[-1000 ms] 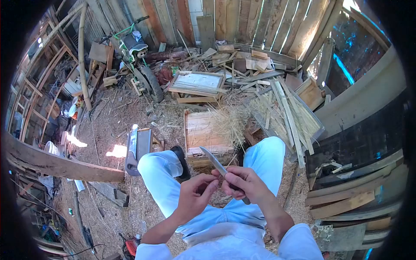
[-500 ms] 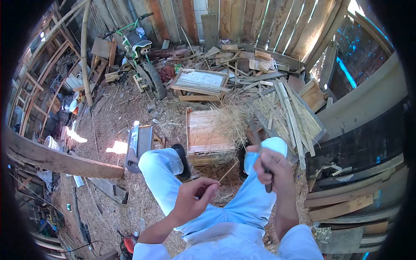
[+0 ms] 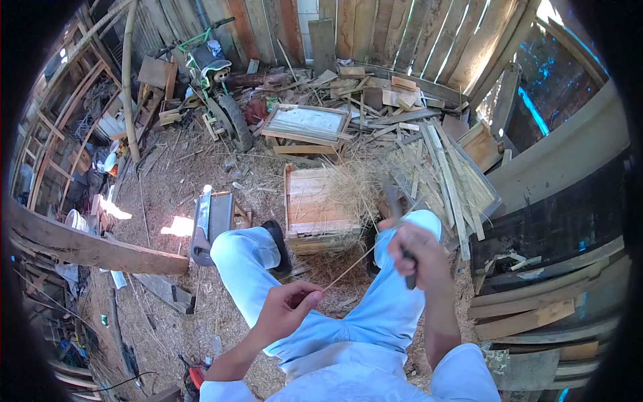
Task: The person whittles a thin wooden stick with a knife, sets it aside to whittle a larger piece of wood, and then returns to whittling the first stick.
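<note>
Low over straw-strewn dirt (image 3: 181, 191) near a plank fence (image 3: 402, 33), left hand (image 3: 284, 315) pinches sliver (image 3: 349, 266), right hand (image 3: 415, 254) clamps knife (image 3: 409, 279).

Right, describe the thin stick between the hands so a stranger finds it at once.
Start at the wooden crate on the ground ahead. Just this side of it, the stick slants from the left hand up towards the right hand, which holds a knife. Unlike the straw nearby, it is one straight sliver held in the air.
</note>
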Demonstrator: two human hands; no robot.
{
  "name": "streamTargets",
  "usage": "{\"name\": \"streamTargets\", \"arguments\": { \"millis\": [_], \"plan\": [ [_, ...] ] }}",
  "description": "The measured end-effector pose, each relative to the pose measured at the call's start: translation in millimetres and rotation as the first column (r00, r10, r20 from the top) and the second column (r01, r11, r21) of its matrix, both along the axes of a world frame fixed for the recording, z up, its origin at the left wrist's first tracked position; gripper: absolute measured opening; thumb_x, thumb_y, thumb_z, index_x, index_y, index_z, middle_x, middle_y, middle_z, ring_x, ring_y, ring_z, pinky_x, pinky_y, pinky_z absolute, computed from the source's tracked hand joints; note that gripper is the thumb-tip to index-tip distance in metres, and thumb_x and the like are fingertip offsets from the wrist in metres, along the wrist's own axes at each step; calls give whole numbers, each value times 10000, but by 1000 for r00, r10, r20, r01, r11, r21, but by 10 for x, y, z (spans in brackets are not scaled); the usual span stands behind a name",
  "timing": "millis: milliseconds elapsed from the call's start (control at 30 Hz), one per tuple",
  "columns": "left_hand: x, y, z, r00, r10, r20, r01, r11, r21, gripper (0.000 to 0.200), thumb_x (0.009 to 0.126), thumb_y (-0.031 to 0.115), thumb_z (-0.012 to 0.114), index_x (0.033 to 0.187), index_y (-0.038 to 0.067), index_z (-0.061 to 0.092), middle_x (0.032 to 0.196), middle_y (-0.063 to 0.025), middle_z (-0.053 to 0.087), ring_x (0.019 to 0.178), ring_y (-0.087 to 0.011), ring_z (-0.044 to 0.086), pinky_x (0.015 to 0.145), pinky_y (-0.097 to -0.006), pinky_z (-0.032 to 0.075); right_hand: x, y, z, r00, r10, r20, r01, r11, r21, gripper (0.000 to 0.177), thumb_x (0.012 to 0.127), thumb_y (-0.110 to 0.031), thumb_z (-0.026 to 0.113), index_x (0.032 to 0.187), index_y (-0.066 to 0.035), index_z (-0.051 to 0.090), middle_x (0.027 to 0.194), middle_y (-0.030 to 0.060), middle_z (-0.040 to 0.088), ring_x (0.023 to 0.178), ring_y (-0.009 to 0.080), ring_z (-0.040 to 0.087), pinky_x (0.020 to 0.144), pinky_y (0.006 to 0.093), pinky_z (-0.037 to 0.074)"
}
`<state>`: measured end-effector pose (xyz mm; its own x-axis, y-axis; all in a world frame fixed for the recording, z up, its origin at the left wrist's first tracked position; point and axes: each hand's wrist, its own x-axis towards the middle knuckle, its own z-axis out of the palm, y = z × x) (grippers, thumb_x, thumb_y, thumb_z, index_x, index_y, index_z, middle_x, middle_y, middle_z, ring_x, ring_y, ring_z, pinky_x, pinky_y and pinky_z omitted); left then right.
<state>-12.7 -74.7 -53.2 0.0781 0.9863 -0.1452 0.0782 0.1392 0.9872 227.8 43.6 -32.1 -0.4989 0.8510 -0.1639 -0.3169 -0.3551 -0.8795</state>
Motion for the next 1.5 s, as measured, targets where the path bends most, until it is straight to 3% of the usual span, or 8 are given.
{"name": "streamTargets", "arguments": {
  "millis": [100,200,400,567,867,1033,1333,1500],
  "plan": [
    [139,61,68,994,75,-86,-65,992,111,151,889,114,603,960,-16,632,699,-29,619,558,-45,516,483,-186,394,-370,-258,-130,917,397,23,-394,915,-93,361,957,-247,471,1206,12,508,687,7,535,462,21,363,397,171,279],
    [115,94,142,975,105,-196,-73,983,167,132,878,93,609,938,-21,634,702,-31,625,592,-43,537,513,-182,414,-408,-306,-120,912,405,-68,-410,908,-91,350,957,-248,476,1184,15,517,692,8,531,469,18,364,397,169,279],
    [-67,12,61,964,74,-257,-54,995,82,86,852,51,624,913,-8,640,695,-39,623,587,-50,542,515,-187,413,-30,-15,30,996,-84,-17,83,995,-54,339,950,-242,485,1166,19,499,658,20,520,445,21,352,375,173,263],
    [144,120,110,928,175,-328,-65,946,319,82,822,20,639,901,3,626,689,-76,587,541,-96,528,476,-244,400,-525,-379,-166,939,331,-93,-338,938,-77,338,952,-228,490,1193,7,527,734,22,559,480,27,368,404,182,273],
    [-19,17,89,855,252,-453,2,872,490,161,756,-54,660,895,13,613,708,-101,603,551,-193,575,467,-281,438,-19,-47,55,995,-28,-94,15,990,-141,353,951,-244,484,1185,19,517,712,47,551,463,33,366,393,178,283],
    [119,143,26,825,346,-447,57,736,675,189,722,-55,688,881,27,627,697,-82,620,537,-166,579,452,-253,433,-489,-413,-67,913,366,-181,-399,894,-205,401,945,-246,502,1240,26,485,732,55,570,478,33,378,399,177,284],
    [-143,80,21,755,395,-524,124,698,705,197,707,-56,691,871,34,627,737,-100,641,609,-222,626,521,-288,497,15,-14,41,995,36,-89,-48,990,-131,352,962,-237,465,1167,45,514,751,44,565,468,18,355,406,154,298],
    [54,159,31,767,401,-500,98,698,709,207,696,-54,699,871,33,629,734,-94,635,616,-222,624,519,-295,491,-383,-289,-16,952,301,-51,-306,933,-188,392,959,-247,467,1210,54,482,756,54,587,474,25,378,407,166,291]
  ]
}}
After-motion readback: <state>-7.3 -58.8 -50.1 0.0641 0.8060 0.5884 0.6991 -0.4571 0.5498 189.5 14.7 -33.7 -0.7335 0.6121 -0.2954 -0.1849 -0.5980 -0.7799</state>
